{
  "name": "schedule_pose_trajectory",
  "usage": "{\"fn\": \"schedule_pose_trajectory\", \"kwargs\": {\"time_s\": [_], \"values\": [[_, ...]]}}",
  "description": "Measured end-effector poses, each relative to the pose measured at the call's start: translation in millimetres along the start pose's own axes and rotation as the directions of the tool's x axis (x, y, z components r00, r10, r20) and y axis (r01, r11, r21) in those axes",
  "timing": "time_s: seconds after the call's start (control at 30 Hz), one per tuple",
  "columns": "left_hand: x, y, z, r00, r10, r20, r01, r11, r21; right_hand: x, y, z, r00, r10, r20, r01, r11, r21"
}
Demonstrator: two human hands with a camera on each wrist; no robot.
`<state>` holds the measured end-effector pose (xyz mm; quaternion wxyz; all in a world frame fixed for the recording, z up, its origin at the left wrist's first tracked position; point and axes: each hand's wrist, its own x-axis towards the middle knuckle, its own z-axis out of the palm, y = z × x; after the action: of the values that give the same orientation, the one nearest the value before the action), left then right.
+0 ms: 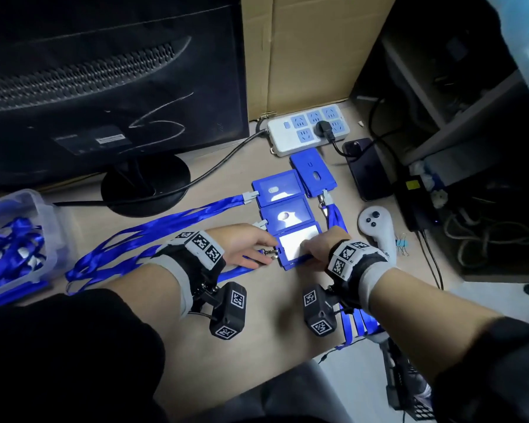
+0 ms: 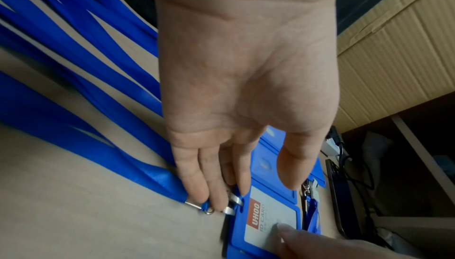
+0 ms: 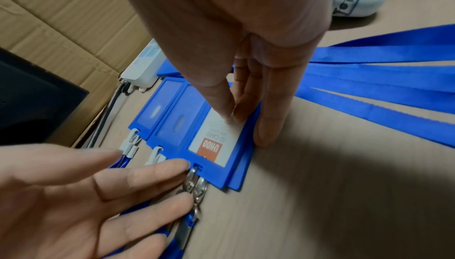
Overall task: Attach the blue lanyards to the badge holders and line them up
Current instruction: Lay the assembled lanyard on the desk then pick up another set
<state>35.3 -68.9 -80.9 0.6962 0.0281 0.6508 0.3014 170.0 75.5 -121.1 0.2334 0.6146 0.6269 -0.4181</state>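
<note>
Tan desk (image 1: 275, 315) (dim shelving (image 1: 458, 87), perhaps) behind.

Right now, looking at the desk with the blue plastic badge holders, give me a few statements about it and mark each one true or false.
1. The right hand presses straight fingers on the nearest blue plastic badge holder. True.
2. That holder's white card insert reads UHOO ID CARD. True.
3. The white power strip has nothing plugged in. False: one black plug sits in it.
4. The left hand lies in the clear plastic box. False: its fingers touch the metal lanyard clip at the holder.
</note>
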Motion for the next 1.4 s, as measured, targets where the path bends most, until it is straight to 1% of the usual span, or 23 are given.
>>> {"fn": "schedule_pose_trajectory", "kwargs": {"time_s": [0.1,0.13,0.2,0.27,0.4,0.5,0.57,0.63,0.7,0.77,0.87,0.93,1.0,1.07,1.13,1.23,1.3,1.4], "values": [[6.7,-3.2,-1.3,1.0,0.002,-0.014,-0.002,0.999,-0.032,-0.2,1.9,-1.4,0.999,-0.008,-0.037,0.008,1.0,0.02],[7.9,-4.4,-1.1,1.0,0.005,-0.016,-0.006,0.999,-0.045,-1.2,2.8,-2.0,0.999,-0.005,-0.031,0.006,1.0,0.024],[10.1,-6.5,-0.4,1.0,0.012,-0.014,-0.013,0.997,-0.07,2.3,6.6,-0.6,1.0,-0.015,0.016,0.014,0.997,0.081],[9.3,-7.7,0.5,1.0,0.023,-0.018,-0.024,0.997,-0.078,5.2,10.3,1.0,0.996,-0.044,0.082,0.028,0.983,0.18],[2.3,-10.1,1.8,0.999,0.038,-0.02,-0.04,0.996,-0.078,9.0,12.9,1.9,0.995,-0.061,0.082,0.041,0.974,0.222],[-6.4,-8.8,1.4,0.999,0.044,-0.015,-0.044,0.997,-0.07,-6.1,6.3,-9.4,0.999,-0.033,0.04,0.024,0.98,0.196],[-12.0,-1.9,-0.1,0.998,0.054,-0.031,-0.055,0.998,-0.04,-16.8,-2.1,-20.5,0.998,-0.059,0.02,0.053,0.974,0.22],[-19.9,10.4,-2.7,0.991,0.109,-0.082,-0.111,0.994,-0.021,-23.8,-11.1,-33.3,0.988,-0.134,-0.081,0.15,0.959,0.24],[-25.5,24.3,-5.6,0.974,0.177,-0.143,-0.18,0.984,-0.011,-24.9,-20.1,-44.2,0.958,-0.177,-0.223,0.232,0.94,0.251],[-26.3,36.9,-9.3,0.954,0.229,-0.194,-0.233,0.973,0.003,-21.5,-30.3,-51.2,0.919,-0.218,-0.328,0.293,0.936,0.198],[-20.1,48.3,-14.7,0.944,0.243,-0.221,-0.253,0.967,-0.02,-9.0,-46.3,-53.9,0.874,-0.265,-0.406,0.316,0.947,0.061],[-12.6,51.5,-16.4,0.952,0.219,-0.213,-0.233,0.971,-0.044,3.0,-56.1,-49.7,0.869,-0.274,-0.412,0.297,0.955,-0.01],[-4.2,51.7,-18.3,0.962,0.171,-0.213,-0.185,0.982,-0.048,14.6,-63.4,-44.2,0.869,-0.262,-0.419,0.262,0.963,-0.057],[2.9,51.1,-20.4,0.968,0.124,-0.218,-0.137,0.99,-0.045,23.3,-69.1,-39.8,0.859,-0.249,-0.448,0.233,0.968,-0.091],[8.6,52.3,-22.6,0.97,0.098,-0.221,-0.113,0.992,-0.057,31.3,-74.2,-36.3,0.843,-0.263,-0.469,0.237,0.965,-0.114],[16.2,56.6,-23.7,0.973,0.088,-0.215,-0.111,0.989,-0.097,41.2,-78.2,-34.3,0.811,-0.303,-0.501,0.27,0.953,-0.14],[20.9,60.5,-22.7,0.973,0.089,-0.211,-0.115,0.987,-0.113,44.4,-79.8,-35.5,0.806,-0.312,-0.503,0.274,0.95,-0.15],[26.5,64.7,-21.8,0.973,0.094,-0.209,-0.12,0.986,-0.117,48.7,-79.5,-37.5,0.841,-0.276,-0.465,0.231,0.961,-0.151]]}}
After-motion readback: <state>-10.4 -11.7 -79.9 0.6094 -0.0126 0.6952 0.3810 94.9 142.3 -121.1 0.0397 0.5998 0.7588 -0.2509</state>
